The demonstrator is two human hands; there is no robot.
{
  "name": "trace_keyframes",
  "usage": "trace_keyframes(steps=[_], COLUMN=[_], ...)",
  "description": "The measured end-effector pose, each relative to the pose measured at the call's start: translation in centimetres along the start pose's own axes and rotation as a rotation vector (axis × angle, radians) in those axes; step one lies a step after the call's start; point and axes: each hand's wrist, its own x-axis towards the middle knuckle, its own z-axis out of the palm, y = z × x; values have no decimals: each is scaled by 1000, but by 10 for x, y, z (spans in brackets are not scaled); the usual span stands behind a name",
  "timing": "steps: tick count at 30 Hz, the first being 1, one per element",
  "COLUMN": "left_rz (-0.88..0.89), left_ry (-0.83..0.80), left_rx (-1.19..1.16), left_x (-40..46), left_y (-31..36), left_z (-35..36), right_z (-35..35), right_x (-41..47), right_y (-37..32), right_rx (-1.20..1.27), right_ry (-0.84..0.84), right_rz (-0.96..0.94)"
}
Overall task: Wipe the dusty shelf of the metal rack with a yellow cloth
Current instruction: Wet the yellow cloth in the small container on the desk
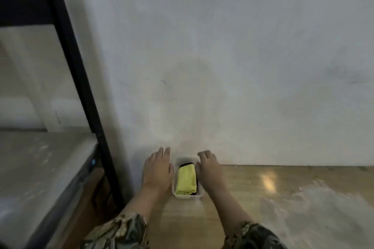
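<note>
— Started wiping?

— No. My left hand (pixel 158 170) and right hand (pixel 208 168) are hovering, fingers spread, gripping nothing, beside the white tub (pixel 187 197); the yellow cloth (pixel 186 180) is lying folded inside. The dusty shelf (pixel 34 168) is waiting, unwiped.
</note>
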Motion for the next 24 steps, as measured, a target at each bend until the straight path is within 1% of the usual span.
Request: trace_keyframes(steps=[1, 2, 3, 4, 7, 9, 11, 12, 13, 16, 17, 21, 24], left_rz=[-14, -30, -15, -36, -14, -65, -119, -141, -144, -158, -174, -185, -183], left_ry=[-30, -18, -44, -56, 32, 3, -52, -62, -60, -60, -66, -45, -35], left_rx=[-41, -95, -107, -118, -107, -162, -237, -251, -278, -357, -382, -451, -489], left_x=[2, 7, 11, 15, 22, 29, 33, 34, 36, 38, 39, 38, 37], left_y=[-2, -5, -9, -10, -18, -22, -25, -23, -24, -21, -21, -17, -17], left_z=[11, 25, 42, 54, 92, 110, 120, 121, 128, 136, 140, 142, 144], right_z=[13, 28, 45, 60, 91, 108, 124, 133, 143, 154, 155, 159, 159], right_x=[3, 8, 11, 14, 23, 31, 36, 38, 39, 40, 40, 43, 47], right_y=[4, 9, 14, 16, 24, 24, 24, 23, 24, 25, 25, 25, 24], right_rx=[-6, 10, 13, 7, 19, 12, -9, -12, -42, -56, -80, -151, -149], right_ry=[-32, -44, -90, -140, -135, -150, -215, -215, -181, -175, -193, -176, -227], right_rz=[18, 27, 42, 47, 53, 79, 131, 154, 145, 161, 160, 191, 196])
